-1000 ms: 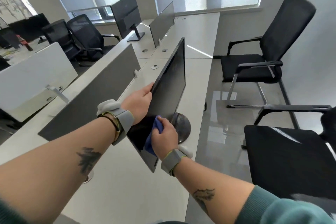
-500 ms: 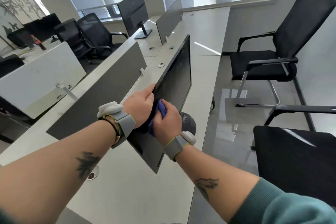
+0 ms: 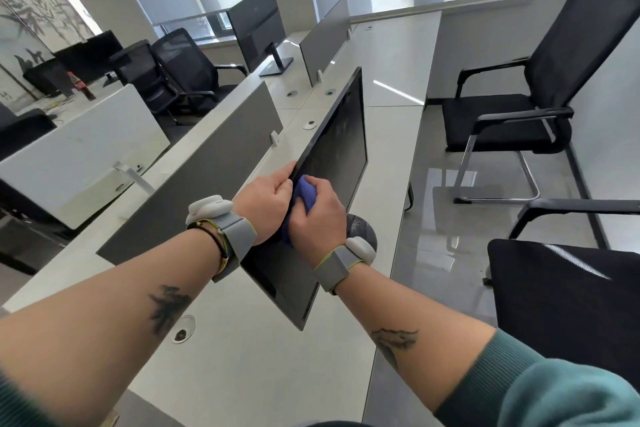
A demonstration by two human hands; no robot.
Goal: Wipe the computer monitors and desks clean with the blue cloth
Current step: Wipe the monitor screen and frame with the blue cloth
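The right hand point(image 3: 317, 215) is curled into a fist around the bunched blue cloth point(image 3: 306, 192) and presses it against the dark screen of the nearest monitor point(image 3: 339, 156), close to the screen's left edge. Just left of it, touching the cloth, the left hand point(image 3: 266, 206) grips that same edge, its fingers wrapped round the frame. Each wrist wears a grey band with a white pod, one on the left point(image 3: 221, 229) and one on the right point(image 3: 346, 260). The monitor's round dark base point(image 3: 362, 230) sits just beyond the right wrist on the pale desk point(image 3: 242, 367), which lies under both forearms. A round cable grommet point(image 3: 182, 329) is set in the desk beneath the left forearm. Left of the left hand, a grey divider panel point(image 3: 194, 180) stands along the desk's edge. Farther out beyond both hands stand a second grey divider point(image 3: 325, 38) and another monitor point(image 3: 258, 24) on its own stand. Well to the right of the right hand, across the glossy grey floor point(image 3: 446, 218), stands a black armchair point(image 3: 540, 107) with a metal frame. A second black chair point(image 3: 568, 291) is nearer, beside the right forearm.
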